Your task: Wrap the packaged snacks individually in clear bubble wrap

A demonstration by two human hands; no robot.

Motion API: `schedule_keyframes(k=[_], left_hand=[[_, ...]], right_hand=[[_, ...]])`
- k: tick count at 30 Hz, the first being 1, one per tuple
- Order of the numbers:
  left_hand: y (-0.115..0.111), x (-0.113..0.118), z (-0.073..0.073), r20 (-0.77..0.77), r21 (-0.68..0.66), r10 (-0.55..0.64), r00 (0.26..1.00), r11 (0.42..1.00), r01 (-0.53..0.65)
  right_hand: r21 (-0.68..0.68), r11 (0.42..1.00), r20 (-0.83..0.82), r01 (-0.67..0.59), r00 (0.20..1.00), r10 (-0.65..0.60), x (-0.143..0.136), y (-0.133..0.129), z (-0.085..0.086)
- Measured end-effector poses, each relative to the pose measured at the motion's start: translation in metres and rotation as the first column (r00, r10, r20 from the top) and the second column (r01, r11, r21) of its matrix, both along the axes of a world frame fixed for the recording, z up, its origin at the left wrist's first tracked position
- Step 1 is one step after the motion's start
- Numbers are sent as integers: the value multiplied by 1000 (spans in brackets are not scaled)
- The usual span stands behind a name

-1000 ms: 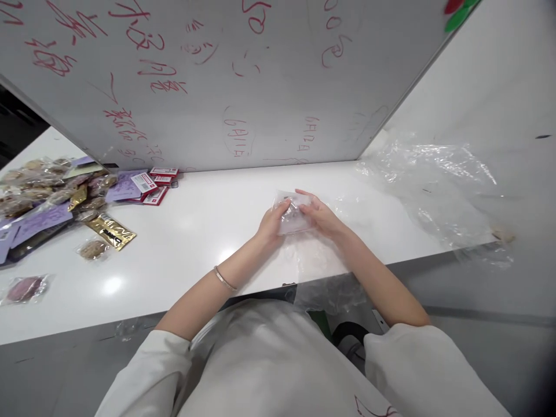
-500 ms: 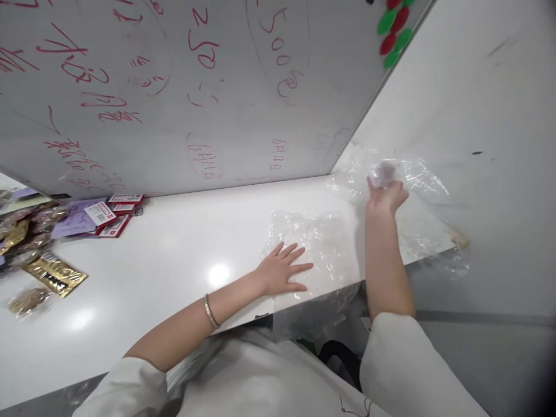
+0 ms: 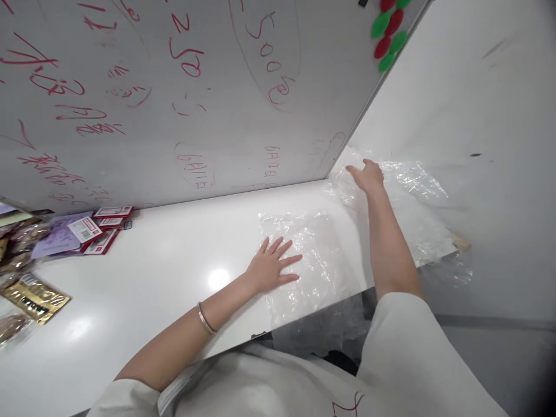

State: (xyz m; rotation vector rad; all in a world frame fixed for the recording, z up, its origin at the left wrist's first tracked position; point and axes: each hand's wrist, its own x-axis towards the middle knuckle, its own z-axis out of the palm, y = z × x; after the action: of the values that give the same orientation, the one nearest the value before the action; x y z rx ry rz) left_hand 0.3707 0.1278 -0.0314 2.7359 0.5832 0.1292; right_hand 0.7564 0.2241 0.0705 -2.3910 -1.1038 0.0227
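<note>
My left hand [image 3: 270,269] lies flat with fingers spread on the left part of a clear plastic sheet [image 3: 319,249], which looks like bubble wrap. The sheet rests on the white table and hangs over its front edge. Farther back on the right, my right hand [image 3: 367,175] is over more crumpled clear plastic [image 3: 410,179]. Its thumb and forefinger are apart, with nothing visible between them; the other fingers are partly hidden.
A whiteboard [image 3: 226,133] with red writing and red and green magnets stands along the table's back. At the left lie red-and-white packets [image 3: 103,240], a purple card [image 3: 58,236], a gold sachet [image 3: 37,298] and several clear-wrapped items. A grey wall [image 3: 499,220] borders the right.
My right hand has shifted left and slightly back over the plastic. A blurred purplish thing beyond its fingers no longer shows. My left hand stays flat on the sheet; the view has turned slightly.
</note>
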Motion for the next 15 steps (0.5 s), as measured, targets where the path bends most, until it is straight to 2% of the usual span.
schedule_keyframes(k=[2,4,5,7,8,9,11,13,15], left_hand=[[6,2,-1,24,-12,41,999,999,-41],[13,1,0,125,-21,219,968,976,-218],[17,-1,1,191,-37,354,916,935,-354],[27,-5,5,273,-123,617,738,783,-609],[33,-7,7,268,-189,702,659,710,-679],[38,-7,9,237,-272,754,612,657,-704],[48,-5,13,148,-447,789,597,592,-671],[56,0,16,106,-564,774,625,564,-603],[65,3,19,112,-598,771,627,556,-577]], right_hand=[[-73,997,60,12,998,-7,-13,-20,-18],[-101,994,73,36,997,-29,-24,-35,-29],[-88,995,57,53,997,-48,-28,-40,-33],[-35,996,27,78,997,-77,-33,-44,-35],[1,996,20,92,996,-92,-35,-44,-35],[44,993,18,111,994,-112,-36,-43,-34],[136,977,6,164,986,-166,-40,-39,-32],[214,952,-102,219,974,-201,-42,-34,-32],[245,949,-246,200,959,-139,-44,-30,-33]])
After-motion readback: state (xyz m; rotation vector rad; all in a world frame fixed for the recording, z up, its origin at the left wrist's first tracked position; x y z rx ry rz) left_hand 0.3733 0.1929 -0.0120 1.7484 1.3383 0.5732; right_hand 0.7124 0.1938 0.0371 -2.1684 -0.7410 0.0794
